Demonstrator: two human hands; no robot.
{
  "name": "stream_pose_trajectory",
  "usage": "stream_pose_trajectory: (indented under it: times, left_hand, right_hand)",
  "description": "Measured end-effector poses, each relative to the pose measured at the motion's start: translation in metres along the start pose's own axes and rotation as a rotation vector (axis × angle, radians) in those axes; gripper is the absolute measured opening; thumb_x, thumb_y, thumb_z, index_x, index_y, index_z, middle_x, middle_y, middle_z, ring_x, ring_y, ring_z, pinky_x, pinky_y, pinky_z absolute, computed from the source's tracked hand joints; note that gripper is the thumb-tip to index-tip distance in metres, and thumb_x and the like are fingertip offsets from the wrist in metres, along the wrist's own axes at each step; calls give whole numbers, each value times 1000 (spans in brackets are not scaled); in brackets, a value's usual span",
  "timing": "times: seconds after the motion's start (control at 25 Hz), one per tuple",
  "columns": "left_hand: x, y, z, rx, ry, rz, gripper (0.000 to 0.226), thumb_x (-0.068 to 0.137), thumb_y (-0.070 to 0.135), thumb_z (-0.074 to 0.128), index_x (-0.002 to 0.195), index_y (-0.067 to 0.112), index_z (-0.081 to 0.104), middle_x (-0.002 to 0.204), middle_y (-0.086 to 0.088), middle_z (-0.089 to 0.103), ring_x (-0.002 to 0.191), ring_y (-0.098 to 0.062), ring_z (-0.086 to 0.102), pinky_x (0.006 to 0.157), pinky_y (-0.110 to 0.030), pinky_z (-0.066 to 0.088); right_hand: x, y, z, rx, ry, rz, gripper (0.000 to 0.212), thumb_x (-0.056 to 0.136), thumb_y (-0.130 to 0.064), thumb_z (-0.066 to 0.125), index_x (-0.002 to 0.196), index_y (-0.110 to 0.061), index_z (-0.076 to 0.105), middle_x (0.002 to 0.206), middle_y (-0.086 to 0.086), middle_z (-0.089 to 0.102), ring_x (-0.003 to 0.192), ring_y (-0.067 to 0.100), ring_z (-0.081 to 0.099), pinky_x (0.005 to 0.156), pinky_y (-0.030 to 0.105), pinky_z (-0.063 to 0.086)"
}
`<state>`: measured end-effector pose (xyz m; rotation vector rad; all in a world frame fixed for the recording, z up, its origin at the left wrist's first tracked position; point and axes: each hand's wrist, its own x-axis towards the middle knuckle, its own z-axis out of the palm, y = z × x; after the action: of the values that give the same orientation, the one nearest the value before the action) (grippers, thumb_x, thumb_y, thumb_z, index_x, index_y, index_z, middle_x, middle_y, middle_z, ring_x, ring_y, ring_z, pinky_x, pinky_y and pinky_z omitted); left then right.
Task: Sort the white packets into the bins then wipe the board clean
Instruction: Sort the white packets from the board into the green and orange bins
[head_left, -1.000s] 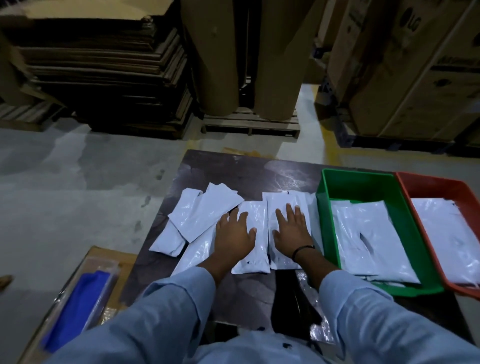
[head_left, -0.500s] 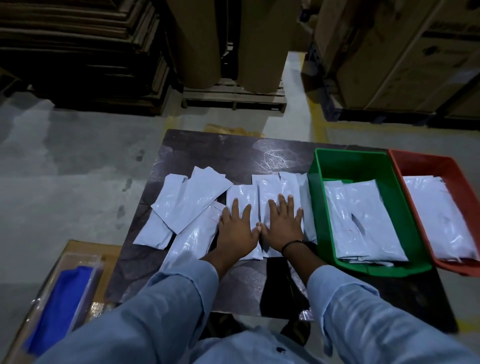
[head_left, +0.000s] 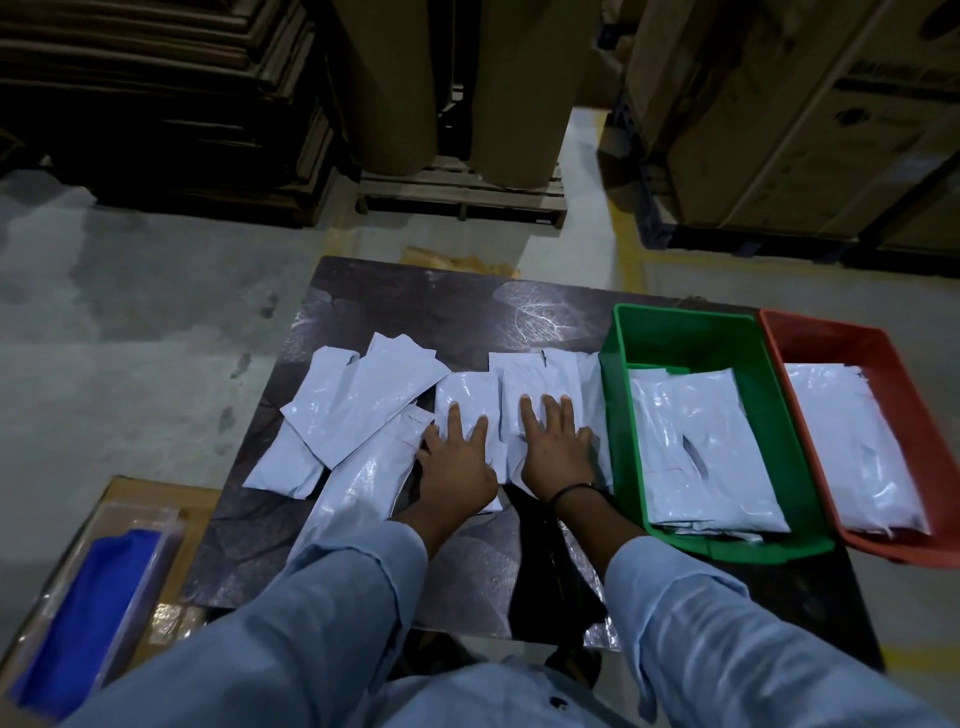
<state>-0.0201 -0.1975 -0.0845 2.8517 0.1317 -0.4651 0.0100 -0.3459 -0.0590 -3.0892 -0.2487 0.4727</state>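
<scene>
The dark board fills most of what I see, but its near edge is lost under my pale blue sleeves and its right part is covered by the bins, so I cannot trace its full outline. The stacked cartons and brown rolls beyond the fingertips are cut off at the top and sit in heavy shadow. To the right of my right fingers stands the green bin, a pile of white packets lying in it; the red bin touches its far side and runs off the frame edge, also holding packets. How many lie in either pile I cannot tell.

Loose white packets overlap one another on the board, fanning out to the left of my left fingers; some are half buried under others. My left hand lies palm down on one packet, fingers spread apart and flat, clamped on nothing. My right hand, a dark band at the wrist, lies just beside it on the neighbouring packet, palm down, fingers extended and slightly apart. Both wrists are straight, forearms reaching forward side by side.
</scene>
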Motion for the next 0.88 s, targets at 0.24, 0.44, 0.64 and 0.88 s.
stream_pose_trajectory:
  times: [0.24,0.44,0.64,0.88]
  left_hand:
    - [5,17,-22,-49,147,-67,62,98,42,50,156,34,27,170,-8,0,143,-42,23,114,-54,34]
    - [14,33,-63,-158,317,-41,62,94,34,55,153,31,35,169,-6,6,140,-40,23,114,-53,30]
    - [21,68,-95,-242,463,30,59,94,24,54,151,26,42,167,-7,15,135,-36,26,108,-49,38]
    - [24,129,-102,-262,549,167,56,91,22,56,147,22,49,164,-11,24,125,-36,29,103,-51,44]
  right_hand:
    - [0,5,-26,-2,91,-85,82,92,-20,51,157,-23,2,165,8,3,150,37,0,110,57,22]
    - [11,7,-70,25,254,-140,81,90,-15,50,157,-22,5,165,10,4,150,39,0,109,60,23]
    - [15,31,-110,49,391,-127,87,85,-24,61,156,-22,11,164,11,10,149,40,6,105,58,28]
    - [8,90,-127,40,432,-48,89,83,-32,63,156,-24,11,164,7,10,150,38,6,101,55,32]
